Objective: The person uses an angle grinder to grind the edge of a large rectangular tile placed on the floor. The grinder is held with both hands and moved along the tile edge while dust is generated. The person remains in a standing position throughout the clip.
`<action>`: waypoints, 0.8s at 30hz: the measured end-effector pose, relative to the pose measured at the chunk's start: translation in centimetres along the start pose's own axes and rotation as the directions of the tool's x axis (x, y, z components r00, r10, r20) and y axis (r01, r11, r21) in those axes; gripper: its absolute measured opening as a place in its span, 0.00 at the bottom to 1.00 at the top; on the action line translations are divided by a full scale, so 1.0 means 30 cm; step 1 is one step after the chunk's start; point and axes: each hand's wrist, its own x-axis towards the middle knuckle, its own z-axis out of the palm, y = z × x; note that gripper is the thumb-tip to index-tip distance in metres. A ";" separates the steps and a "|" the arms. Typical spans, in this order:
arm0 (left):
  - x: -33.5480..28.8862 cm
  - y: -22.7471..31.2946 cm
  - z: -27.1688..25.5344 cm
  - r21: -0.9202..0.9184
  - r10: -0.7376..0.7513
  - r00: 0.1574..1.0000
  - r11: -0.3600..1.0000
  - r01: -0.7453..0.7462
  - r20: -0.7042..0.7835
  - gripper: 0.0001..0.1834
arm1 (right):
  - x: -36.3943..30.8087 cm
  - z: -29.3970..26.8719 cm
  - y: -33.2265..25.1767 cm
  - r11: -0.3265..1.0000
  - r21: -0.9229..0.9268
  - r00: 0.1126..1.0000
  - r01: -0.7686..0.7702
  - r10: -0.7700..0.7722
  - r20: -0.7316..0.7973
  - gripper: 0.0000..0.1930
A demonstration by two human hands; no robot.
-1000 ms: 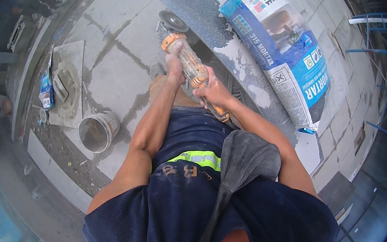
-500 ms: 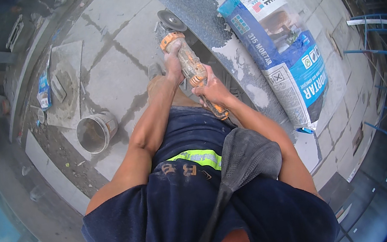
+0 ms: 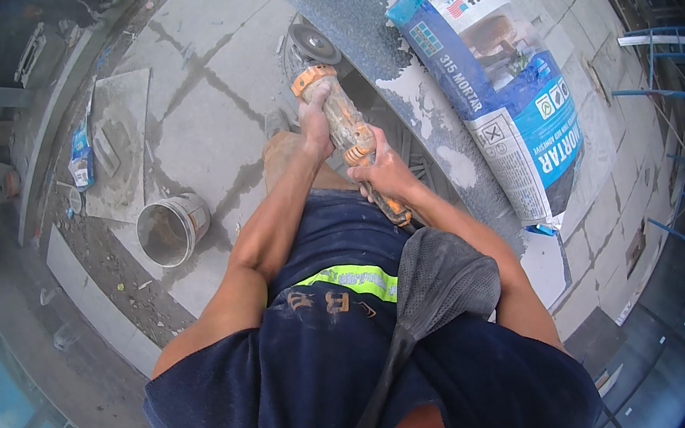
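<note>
Both hands hold a dusty orange and grey angle grinder [image 3: 345, 123]. My left hand [image 3: 315, 123] is wrapped round its body, just behind the orange collar. My right hand [image 3: 386, 171] is closed round the rear end, near the orange handle and the cord. At the far end, the round dark disc [image 3: 313, 44] sits close to the left edge of a long dark grey stone slab [image 3: 335, 5]; I cannot tell whether they touch. Pale dried patches cover part of the slab. A big blue and white mortar bag [image 3: 511, 103] lies just right of it.
To the left, a dirty bucket [image 3: 173, 231] lies with its mouth toward me. Beyond it, a board [image 3: 135, 94] bears mortar and a trowel-like tool, beside a small blue bag [image 3: 80, 156]. Grey paving [image 3: 197, 112] surrounds me; blue metal frames [image 3: 662, 92] stand at far right.
The grinder has shifted slightly toward me and to the right, and its disc is turned a little more into view. My right hand has moved slightly nearer; both hands keep their hold.
</note>
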 end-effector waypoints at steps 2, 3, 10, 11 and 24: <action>-0.021 0.000 0.014 0.005 0.005 1.000 1.000 -0.005 -0.010 0.28 | -0.004 0.000 0.015 1.000 -0.008 1.000 0.012 -0.012 -0.002 0.49; -0.026 0.001 0.020 0.008 0.007 1.000 1.000 -0.007 -0.015 0.28 | -0.008 0.001 0.014 1.000 -0.010 1.000 0.002 -0.002 -0.007 0.49; 0.003 0.020 0.009 0.028 0.007 1.000 1.000 -0.007 0.015 0.28 | 0.004 0.004 -0.029 1.000 0.014 1.000 0.001 -0.001 -0.007 0.48; 0.021 0.021 0.000 0.017 0.011 0.999 1.000 -0.012 0.031 0.28 | 0.012 0.005 -0.034 1.000 0.021 1.000 0.009 -0.009 -0.005 0.48; 0.060 0.037 0.003 -0.010 -0.040 0.999 0.999 0.040 0.011 0.26 | 0.048 0.004 -0.061 1.000 -0.023 1.000 -0.004 0.004 -0.014 0.48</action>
